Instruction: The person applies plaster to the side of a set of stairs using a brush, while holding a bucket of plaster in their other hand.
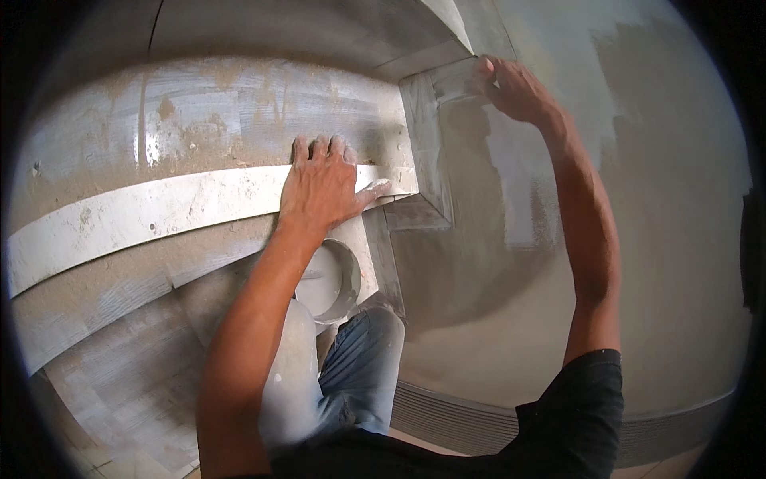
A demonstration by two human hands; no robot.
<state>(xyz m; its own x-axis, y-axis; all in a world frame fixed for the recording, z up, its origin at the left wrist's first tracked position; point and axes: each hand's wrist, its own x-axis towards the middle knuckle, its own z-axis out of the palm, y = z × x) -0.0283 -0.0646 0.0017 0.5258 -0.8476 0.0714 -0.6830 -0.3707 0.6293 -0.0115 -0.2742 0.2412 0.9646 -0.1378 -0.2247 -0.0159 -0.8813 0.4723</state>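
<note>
My left hand [323, 188] rests with fingers stretched out across a long white strip [159, 209] that runs along a dusty stair tread [207, 148]. Its thumb points toward the wall. Past the inner corner of the stairs, my right hand [515, 88] is raised against the grey wall [471, 295], beside the stepped skirting tiles [423, 132]. The fingers are curled closed, and whatever they hold is hidden or too small to name. Below my left wrist stands a round bucket [349, 275] with whitish liquid inside.
Another step [263, 32] rises above the tread. A lower wood-patterned step [136, 359] lies at the left. My knees [363, 347] are close to the bucket. Darker and lighter patches [523, 180] mark the wall, and a dark ribbed strip [455, 419] runs along its base.
</note>
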